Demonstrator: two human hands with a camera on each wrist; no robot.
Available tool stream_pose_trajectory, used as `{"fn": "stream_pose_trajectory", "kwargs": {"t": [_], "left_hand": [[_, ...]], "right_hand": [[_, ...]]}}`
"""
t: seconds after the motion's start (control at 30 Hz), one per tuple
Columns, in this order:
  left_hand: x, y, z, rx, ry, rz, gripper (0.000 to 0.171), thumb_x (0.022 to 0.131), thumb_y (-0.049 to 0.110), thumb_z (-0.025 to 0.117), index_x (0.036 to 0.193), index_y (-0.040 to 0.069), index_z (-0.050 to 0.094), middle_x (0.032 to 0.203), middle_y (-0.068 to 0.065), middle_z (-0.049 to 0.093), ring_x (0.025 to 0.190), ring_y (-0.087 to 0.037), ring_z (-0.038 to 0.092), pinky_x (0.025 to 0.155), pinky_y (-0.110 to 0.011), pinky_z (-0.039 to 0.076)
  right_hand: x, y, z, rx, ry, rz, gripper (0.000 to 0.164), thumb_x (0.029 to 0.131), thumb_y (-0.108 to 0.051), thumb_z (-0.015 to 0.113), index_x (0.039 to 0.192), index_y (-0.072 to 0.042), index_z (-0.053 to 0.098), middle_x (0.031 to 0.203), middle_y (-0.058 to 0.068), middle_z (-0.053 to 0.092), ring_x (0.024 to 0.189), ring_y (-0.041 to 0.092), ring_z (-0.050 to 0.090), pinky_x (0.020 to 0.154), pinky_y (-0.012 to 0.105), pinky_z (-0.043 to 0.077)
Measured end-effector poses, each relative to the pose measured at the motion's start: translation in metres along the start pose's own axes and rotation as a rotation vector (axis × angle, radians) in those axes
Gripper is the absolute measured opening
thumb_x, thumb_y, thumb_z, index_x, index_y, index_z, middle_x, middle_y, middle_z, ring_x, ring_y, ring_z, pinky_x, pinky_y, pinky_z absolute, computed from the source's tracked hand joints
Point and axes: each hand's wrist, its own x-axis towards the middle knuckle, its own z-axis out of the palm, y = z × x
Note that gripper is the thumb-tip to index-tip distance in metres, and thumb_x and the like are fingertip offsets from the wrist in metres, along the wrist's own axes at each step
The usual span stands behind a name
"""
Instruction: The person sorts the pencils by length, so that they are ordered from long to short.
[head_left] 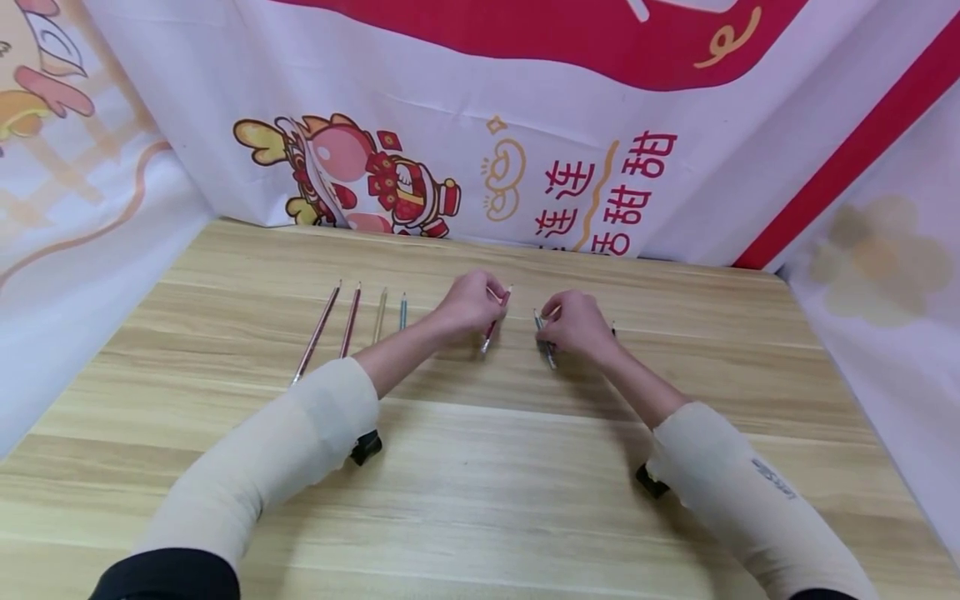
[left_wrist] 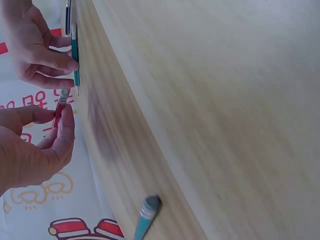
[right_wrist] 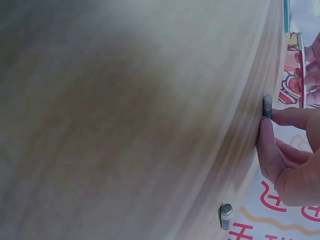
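My left hand (head_left: 472, 302) pinches a red pencil (head_left: 490, 333) between thumb and fingers. Its eraser end faces me and its tip points to the back; in the left wrist view the pencil (left_wrist: 59, 108) shows raised over the wood. Just to the right, my right hand (head_left: 576, 323) pinches a teal pencil (head_left: 538, 320), with thumb and fingertips close to the tabletop in the right wrist view. The teal pencil's eraser end (right_wrist: 268, 101) sticks out past the fingertips. A gap separates the two held pencils.
Left of my left forearm lie two dark red pencils (head_left: 318, 331) (head_left: 350, 321), a yellowish pencil (head_left: 380, 315) and a blue-teal pencil (head_left: 403, 310), side by side. Another pencil (head_left: 613, 328) lies partly hidden beyond my right hand. A printed cloth (head_left: 465, 92) hangs behind the wooden table (head_left: 480, 500).
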Motion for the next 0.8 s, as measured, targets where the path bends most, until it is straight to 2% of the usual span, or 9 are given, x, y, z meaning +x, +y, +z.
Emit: {"fn": "stream_pose_trajectory", "kwargs": {"t": [0.17, 0.33, 0.47, 0.6, 0.8], "left_hand": [[0.0, -0.007, -0.006, -0.029, -0.004, -0.021, 0.025, 0.092, -0.008, 0.066, 0.118, -0.006, 0.067, 0.099, -0.015, 0.067, 0.073, -0.018, 0.062, 0.057, -0.02, 0.058], [-0.001, -0.013, -0.012, -0.053, 0.004, -0.025, 0.032, 0.089, -0.011, 0.066, 0.121, -0.006, 0.065, 0.101, -0.017, 0.068, 0.072, -0.019, 0.064, 0.06, -0.025, 0.062], [-0.003, -0.015, -0.017, -0.107, 0.005, -0.021, 0.036, 0.087, -0.014, 0.068, 0.122, -0.008, 0.062, 0.1, -0.02, 0.069, 0.067, -0.02, 0.066, 0.063, -0.03, 0.065], [-0.005, -0.018, -0.021, -0.156, 0.002, -0.027, 0.037, 0.087, -0.016, 0.068, 0.122, -0.007, 0.06, 0.098, -0.021, 0.068, 0.064, -0.022, 0.067, 0.065, -0.034, 0.067], [-0.006, -0.021, -0.027, -0.155, -0.003, -0.034, 0.037, 0.088, -0.016, 0.068, 0.122, -0.005, 0.06, 0.098, -0.02, 0.068, 0.064, -0.022, 0.067, 0.067, -0.035, 0.067]], "right_hand": [[0.001, -0.003, 0.001, -0.007, -0.019, 0.048, 0.028, 0.084, 0.002, 0.074, 0.112, 0.008, 0.069, 0.095, 0.02, 0.073, 0.058, 0.012, 0.064, 0.054, 0.022, 0.06], [0.003, -0.006, 0.001, -0.057, -0.03, 0.092, 0.029, 0.085, -0.004, 0.076, 0.112, 0.005, 0.069, 0.098, 0.018, 0.072, 0.065, 0.014, 0.066, 0.057, 0.022, 0.06], [0.004, -0.007, 0.001, -0.074, -0.028, 0.11, 0.027, 0.084, -0.007, 0.078, 0.108, 0.003, 0.071, 0.102, 0.018, 0.071, 0.068, 0.016, 0.067, 0.057, 0.023, 0.061], [0.004, -0.005, -0.001, -0.04, -0.033, 0.108, 0.022, 0.085, -0.006, 0.077, 0.104, 0.003, 0.071, 0.099, 0.019, 0.072, 0.065, 0.016, 0.067, 0.055, 0.026, 0.063], [0.003, -0.003, -0.003, 0.035, -0.05, 0.09, 0.022, 0.086, -0.003, 0.076, 0.105, 0.005, 0.07, 0.096, 0.018, 0.072, 0.067, 0.016, 0.068, 0.058, 0.028, 0.064]]}}
